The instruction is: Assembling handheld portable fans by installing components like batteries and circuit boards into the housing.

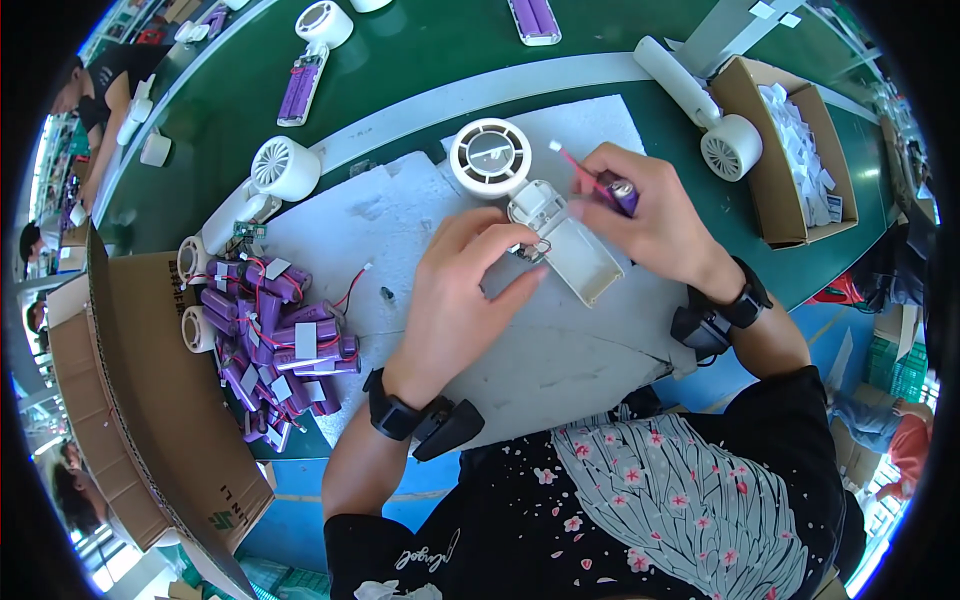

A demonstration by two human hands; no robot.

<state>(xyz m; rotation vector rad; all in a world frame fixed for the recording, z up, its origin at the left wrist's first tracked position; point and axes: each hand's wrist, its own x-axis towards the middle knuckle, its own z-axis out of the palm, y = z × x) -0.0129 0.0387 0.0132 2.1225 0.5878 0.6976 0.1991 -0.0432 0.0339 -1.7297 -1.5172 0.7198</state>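
A white handheld fan with an opened handle lies on the foam sheet before me; its round head [491, 158] points away and its hollow handle shell [580, 262] toward me. My left hand [465, 285] is closed at the near-left side of the fan's neck, thumb and index finger around a small wired part [535, 249]. Just right of the fan, my right hand [645, 210] grips a purple battery pack [622, 196] between thumb and fingers. From that pack a red lead runs up to a white plug [555, 146], apart from the fan.
Purple battery packs [290, 335] are heaped at the left, next to an open cardboard box [150, 350]. More fans [285, 168] lie beyond the foam sheet [430, 385]. At the right stands a carton [785, 215] of white pieces, beside another fan [730, 147]. Other people sit far left.
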